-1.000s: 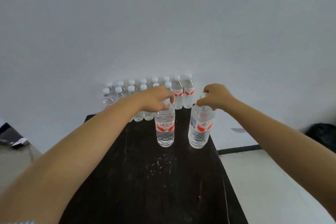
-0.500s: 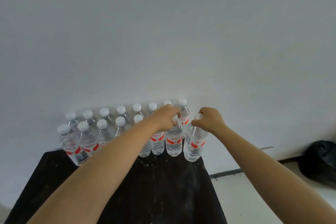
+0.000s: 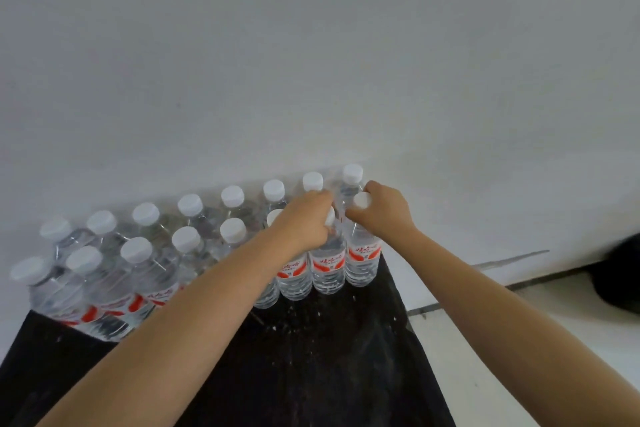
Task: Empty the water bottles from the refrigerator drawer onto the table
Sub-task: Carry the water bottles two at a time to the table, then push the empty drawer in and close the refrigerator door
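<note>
both bottles now in front row | left hand [image 3: 304, 222] grips bottle [image 3: 328, 265] | right hand [image 3: 384, 210] grips end bottle [image 3: 363, 262]

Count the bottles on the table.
16 bottles: eight in the back row along the wall, eight in the front row, the two rightmost gripped by the left hand and right hand. The arms may hide more.

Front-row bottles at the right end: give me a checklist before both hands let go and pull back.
1. Left hand on its bottle by the neck: ok.
2. Right hand on the end bottle under its cap: ok.
3. Both bottles upright, in line with the front row: ok.
4. Bases fully seated on the table: cannot tell.
5. End bottle near the table's right edge: not ok, little margin.
6. Withdrawal path toward the camera free of bottles: ok.
</note>
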`<state>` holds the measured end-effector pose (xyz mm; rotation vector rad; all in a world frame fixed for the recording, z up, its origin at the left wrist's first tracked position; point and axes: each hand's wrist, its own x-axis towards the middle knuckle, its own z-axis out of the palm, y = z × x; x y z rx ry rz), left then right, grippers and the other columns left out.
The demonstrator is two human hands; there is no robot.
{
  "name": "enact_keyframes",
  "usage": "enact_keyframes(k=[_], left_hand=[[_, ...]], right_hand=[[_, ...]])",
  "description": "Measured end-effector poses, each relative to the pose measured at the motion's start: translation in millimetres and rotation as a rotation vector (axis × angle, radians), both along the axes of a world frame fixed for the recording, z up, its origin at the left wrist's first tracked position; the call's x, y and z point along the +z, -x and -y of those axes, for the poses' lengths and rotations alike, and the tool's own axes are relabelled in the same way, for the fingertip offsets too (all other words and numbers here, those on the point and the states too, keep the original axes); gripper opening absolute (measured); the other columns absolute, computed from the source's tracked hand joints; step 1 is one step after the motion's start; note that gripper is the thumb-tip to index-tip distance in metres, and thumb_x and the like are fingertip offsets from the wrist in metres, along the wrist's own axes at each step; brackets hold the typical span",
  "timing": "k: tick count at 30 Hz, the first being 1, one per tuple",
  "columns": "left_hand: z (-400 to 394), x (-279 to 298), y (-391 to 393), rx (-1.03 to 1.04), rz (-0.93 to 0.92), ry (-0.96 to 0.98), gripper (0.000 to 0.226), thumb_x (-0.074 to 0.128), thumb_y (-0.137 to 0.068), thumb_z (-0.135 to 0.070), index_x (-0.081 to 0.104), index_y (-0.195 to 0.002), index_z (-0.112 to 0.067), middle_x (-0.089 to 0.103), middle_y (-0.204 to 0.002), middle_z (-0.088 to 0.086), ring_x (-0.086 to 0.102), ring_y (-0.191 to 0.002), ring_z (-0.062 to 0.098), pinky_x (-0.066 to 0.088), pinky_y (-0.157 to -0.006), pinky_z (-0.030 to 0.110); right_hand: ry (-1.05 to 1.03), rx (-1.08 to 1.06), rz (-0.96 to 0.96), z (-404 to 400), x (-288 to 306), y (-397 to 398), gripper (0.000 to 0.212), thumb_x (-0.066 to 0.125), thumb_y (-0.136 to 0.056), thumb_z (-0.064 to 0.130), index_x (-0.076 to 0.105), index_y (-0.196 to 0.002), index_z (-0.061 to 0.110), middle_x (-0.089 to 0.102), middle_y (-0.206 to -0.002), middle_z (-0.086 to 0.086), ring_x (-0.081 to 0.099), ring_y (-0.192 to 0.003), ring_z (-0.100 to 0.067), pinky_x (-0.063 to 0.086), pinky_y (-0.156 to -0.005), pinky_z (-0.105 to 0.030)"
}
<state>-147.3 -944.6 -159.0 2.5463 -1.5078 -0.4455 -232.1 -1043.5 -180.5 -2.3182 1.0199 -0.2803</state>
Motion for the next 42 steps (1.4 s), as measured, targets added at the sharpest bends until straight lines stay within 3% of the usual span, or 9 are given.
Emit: enact_keyframes(k=[5,8,14,21,29,33,37,42], left_hand=[[1,-4,10,0.006,0.112,-0.075,0.036,0.049,-0.092,-0.004,0.044,-0.127,-0.007,0.059,-0.115,0.011,0.060,-0.101,0.025,0.044,-0.077,0.028],[-1,8,13,0.002,0.159,-0.109,0.039,0.052,-0.091,-0.006,0.044,-0.129,-0.005,0.056,-0.120,0.012,0.058,-0.104,0.024,0.047,-0.081,0.029],[-28,63,31,0.067,0.279,-0.137,0.033,0.047,-0.094,-0.016,0.051,-0.125,-0.005,0.052,-0.123,0.015,0.053,-0.111,0.029,0.045,-0.086,0.033],[-82,138,110,-0.023,0.376,-0.010,0.037,0.045,-0.093,-0.008,0.054,-0.128,-0.015,0.055,-0.128,0.009,0.055,-0.115,0.027,0.047,-0.089,0.032],[-119,155,311,-0.501,0.404,0.149,0.033,0.041,-0.096,-0.010,0.055,-0.126,-0.011,0.053,-0.130,0.010,0.054,-0.116,0.028,0.046,-0.089,0.033],[-133,152,438,-0.745,0.362,0.191,0.032,0.043,-0.096,-0.013,0.056,-0.125,-0.009,0.054,-0.129,0.012,0.055,-0.115,0.029,0.047,-0.091,0.034],[-152,153,565,-0.954,0.335,0.235,0.030,0.045,-0.094,-0.014,0.059,-0.120,-0.007,0.055,-0.125,0.017,0.054,-0.115,0.034,0.047,-0.092,0.039],[-187,144,730,-1.188,0.327,0.253,0.033,0.044,-0.093,-0.011,0.057,-0.123,-0.008,0.053,-0.127,0.015,0.053,-0.116,0.031,0.044,-0.083,0.032]], right_hand=[[-0.028,0.080,-0.074,-1,-1,4,0.046,0.053,-0.091,0.029,0.045,-0.126,0.000,0.060,-0.111,-0.016,0.048,-0.085,-0.020,0.033,-0.071,-0.026],[-0.052,0.143,-0.143,0,11,11,0.054,0.053,-0.091,0.026,0.036,-0.135,0.000,0.056,-0.126,-0.018,0.057,-0.107,-0.030,0.038,-0.075,-0.028],[0.376,0.229,-0.418,-19,63,63,0.040,0.045,-0.094,0.024,0.041,-0.131,0.008,0.050,-0.129,-0.013,0.053,-0.118,-0.030,0.046,-0.091,-0.037],[0.518,-0.031,-0.341,-80,146,162,0.033,0.041,-0.094,0.019,0.054,-0.121,0.006,0.055,-0.123,-0.012,0.056,-0.113,-0.031,0.046,-0.085,-0.034],[0.505,-0.402,-0.325,-188,183,380,0.034,0.041,-0.094,0.022,0.056,-0.120,0.006,0.056,-0.122,-0.011,0.057,-0.109,-0.029,0.043,-0.079,-0.031],[0.445,-0.658,-0.359,-244,194,513,0.034,0.044,-0.092,0.023,0.058,-0.120,0.010,0.057,-0.123,-0.011,0.055,-0.114,-0.030,0.047,-0.089,-0.036],[0.387,-0.919,-0.393,-303,197,648,0.033,0.047,-0.091,0.021,0.060,-0.118,0.008,0.058,-0.123,-0.013,0.054,-0.115,-0.031,0.046,-0.089,-0.033],[0.288,-1.153,-0.449,-386,183,803,0.031,0.047,-0.091,0.021,0.063,-0.111,0.004,0.063,-0.116,-0.014,0.058,-0.107,-0.031,0.047,-0.084,-0.034]])
